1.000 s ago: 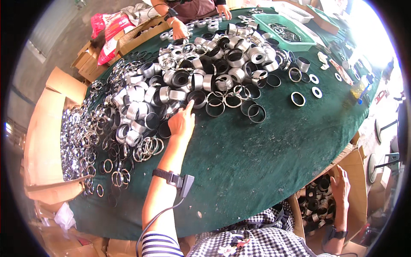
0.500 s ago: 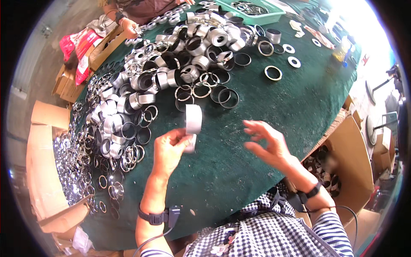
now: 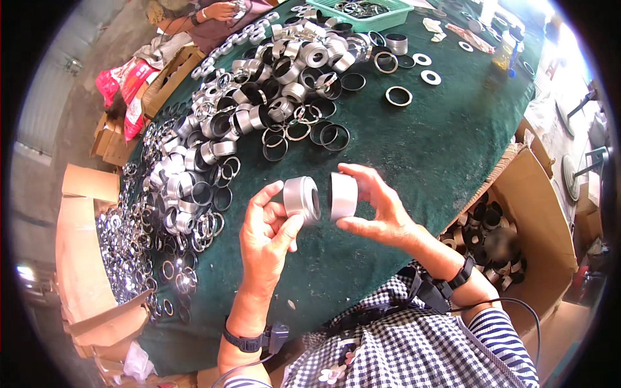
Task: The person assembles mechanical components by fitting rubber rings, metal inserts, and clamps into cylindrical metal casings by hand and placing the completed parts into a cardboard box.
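My left hand point(image 3: 264, 229) is closed round a silver metal ring point(image 3: 299, 199), thick and stepped, with a dark opening turned to the right. Facing it across a small gap, a smooth silver sleeve point(image 3: 345, 195) with a dark inside sits between the thumb and fingers of my right hand point(image 3: 383, 208). The two parts are held apart above the green cloth point(image 3: 310, 271). Beyond them lies a heap of silver cylindrical parts point(image 3: 284, 68), with thin rings point(image 3: 298, 130) and black rings point(image 3: 334, 137) at its near edge.
Small shiny rings point(image 3: 126, 258) pile up at the left beside cardboard flaps point(image 3: 81, 239). An open carton point(image 3: 540, 213) of dark ring parts stands at the right. A green basket point(image 3: 388, 21) sits at the back. Another person's hand point(image 3: 220, 11) is at the far left.
My left hand has turned its part. My right hand, empty before, has come in and now grips the smooth sleeve. The other person's hand has moved up and right.
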`<state>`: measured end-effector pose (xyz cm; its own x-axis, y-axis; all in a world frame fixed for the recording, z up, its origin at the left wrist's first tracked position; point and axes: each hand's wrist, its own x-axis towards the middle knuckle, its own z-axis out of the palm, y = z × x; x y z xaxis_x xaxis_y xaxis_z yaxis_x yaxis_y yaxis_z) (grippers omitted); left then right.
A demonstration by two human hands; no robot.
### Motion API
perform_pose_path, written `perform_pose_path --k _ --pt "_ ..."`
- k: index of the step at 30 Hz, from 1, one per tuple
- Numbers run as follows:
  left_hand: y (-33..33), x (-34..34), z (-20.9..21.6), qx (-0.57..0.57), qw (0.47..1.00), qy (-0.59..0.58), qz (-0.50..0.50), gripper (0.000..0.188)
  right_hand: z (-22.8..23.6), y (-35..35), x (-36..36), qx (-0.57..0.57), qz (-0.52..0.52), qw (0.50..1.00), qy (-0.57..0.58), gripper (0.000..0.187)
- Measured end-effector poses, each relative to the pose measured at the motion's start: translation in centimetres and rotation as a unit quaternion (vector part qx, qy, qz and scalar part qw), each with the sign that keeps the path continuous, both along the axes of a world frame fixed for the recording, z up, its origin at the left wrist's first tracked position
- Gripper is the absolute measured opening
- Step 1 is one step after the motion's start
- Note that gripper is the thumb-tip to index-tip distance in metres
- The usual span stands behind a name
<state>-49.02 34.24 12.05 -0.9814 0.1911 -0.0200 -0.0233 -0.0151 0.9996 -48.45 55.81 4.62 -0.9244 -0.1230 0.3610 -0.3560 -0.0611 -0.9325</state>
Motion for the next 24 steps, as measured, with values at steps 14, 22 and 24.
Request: perform_pose_path --k 14,22,24 --pt "3.3 2.9 1.0 -0.027 0.999 0.011 -0.032 0.061 0.7 -0.7 1.3 -0.167 0.071 0.982 -0.058 0.084" --pt "2.3 1.2 0.6 -0.01 0.997 -0.049 -0.064 0.097 1.0 0.2 1.2 0.009 -0.002 0.995 0.1 0.085" --pt "2.6 1.0 0.8 0.039 0.986 -0.128 -0.104 0.094 0.8 0.0 0.7 0.028 -0.001 0.987 0.156 0.085"
